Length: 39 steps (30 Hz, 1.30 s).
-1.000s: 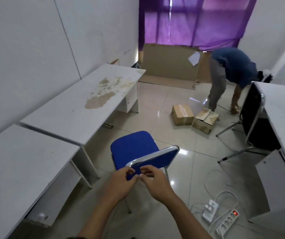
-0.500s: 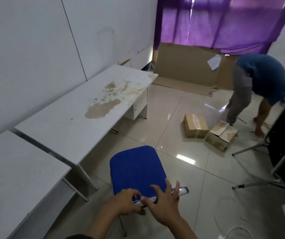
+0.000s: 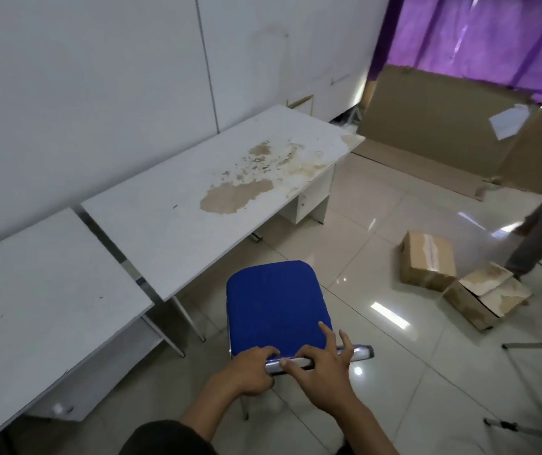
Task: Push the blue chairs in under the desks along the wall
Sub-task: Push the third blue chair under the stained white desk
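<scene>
A blue chair (image 3: 276, 303) with a chrome frame stands on the tiled floor just right of the desks, its seat facing away from me. My left hand (image 3: 250, 372) grips the chrome top rail of its backrest. My right hand (image 3: 320, 369) lies on the same rail, thumb under it and fingers spread over the top. A white desk with a brown stained patch (image 3: 171, 218) runs along the left wall. A second white desk (image 3: 43, 300) adjoins it nearer to me. The chair's front edge sits close to the stained desk's corner leg.
Two cardboard boxes (image 3: 427, 261) (image 3: 486, 298) lie on the floor to the right. A person's leg (image 3: 538, 238) is at the right edge. Large cardboard sheets (image 3: 427, 126) lean under a purple curtain at the back. Chrome chair legs (image 3: 538, 346) reach in at lower right.
The view has swung left and closer to the desks. The chair now stands nearer the stained desk. My hands have stayed on the backrest rail, the right one spreading its fingers.
</scene>
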Each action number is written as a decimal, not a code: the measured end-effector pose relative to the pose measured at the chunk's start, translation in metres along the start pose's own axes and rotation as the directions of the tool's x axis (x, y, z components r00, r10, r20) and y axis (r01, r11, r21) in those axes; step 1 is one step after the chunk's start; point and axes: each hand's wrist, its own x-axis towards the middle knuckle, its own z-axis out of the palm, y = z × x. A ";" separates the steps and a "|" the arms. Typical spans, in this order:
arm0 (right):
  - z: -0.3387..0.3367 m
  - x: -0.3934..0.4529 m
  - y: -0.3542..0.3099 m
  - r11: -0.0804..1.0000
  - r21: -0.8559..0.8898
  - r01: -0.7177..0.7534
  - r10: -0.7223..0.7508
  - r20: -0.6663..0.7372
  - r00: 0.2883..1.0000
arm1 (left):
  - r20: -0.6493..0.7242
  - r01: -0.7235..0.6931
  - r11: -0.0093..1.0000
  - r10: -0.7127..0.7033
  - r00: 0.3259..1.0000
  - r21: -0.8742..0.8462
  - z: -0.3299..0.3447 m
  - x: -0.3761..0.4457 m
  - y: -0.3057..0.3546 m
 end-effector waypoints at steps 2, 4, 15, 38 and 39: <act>-0.011 0.020 0.011 0.999 -0.008 0.048 -0.048 0.019 0.999 | -0.018 0.047 0.997 -0.048 0.999 -0.055 -0.002 0.014 0.011; -0.024 0.038 0.022 0.996 -0.013 0.093 -0.092 0.033 0.995 | -0.035 0.075 0.991 -0.079 0.996 -0.108 -0.002 0.027 0.025; -0.099 0.150 0.086 0.951 -0.069 0.302 -0.294 0.106 0.950 | -0.238 0.156 0.943 -0.230 0.944 -0.293 0.008 0.105 0.114; -0.117 0.323 0.000 0.856 -0.032 0.516 -0.448 0.454 0.770 | -0.400 0.320 0.836 -0.507 0.764 -0.446 -0.105 0.182 0.094; -0.115 0.332 -0.006 0.855 -0.037 0.518 -0.447 0.455 0.770 | -0.402 0.325 0.834 -0.511 0.759 -0.446 -0.114 0.185 0.092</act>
